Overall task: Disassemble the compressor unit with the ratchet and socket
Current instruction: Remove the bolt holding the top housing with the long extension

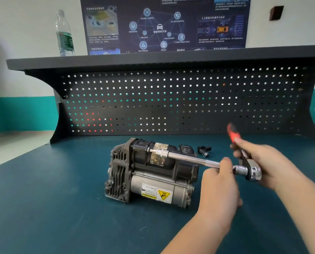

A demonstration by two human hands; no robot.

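Reading "WARNING", "Hot surface" and "Do NOT touch" beside a yellow hazard triangle, a white label (156, 193) is fixed upside down to the silver motor cylinder of the compressor unit (149, 173). A worn, unreadable sticker sits on the black upper cylinder. The unit lies on its side near the middle of a dark teal counter (52, 208), its finned grey casting facing left. Two small black parts (204, 151) lie just behind it. A black perforated back panel (171, 101) rises behind the counter, carrying a shelf with a clear water bottle (65, 33). A dark poster (164, 24) with Chinese text and a car network diagram hangs on the white wall; a teal band runs lower. The left hand (220, 182) curls around the knurled extension bar (189, 159), whose socket (161, 153) meets the upper cylinder. The right hand (259, 158) grips the ratchet (252, 171) at its red-and-black handle.
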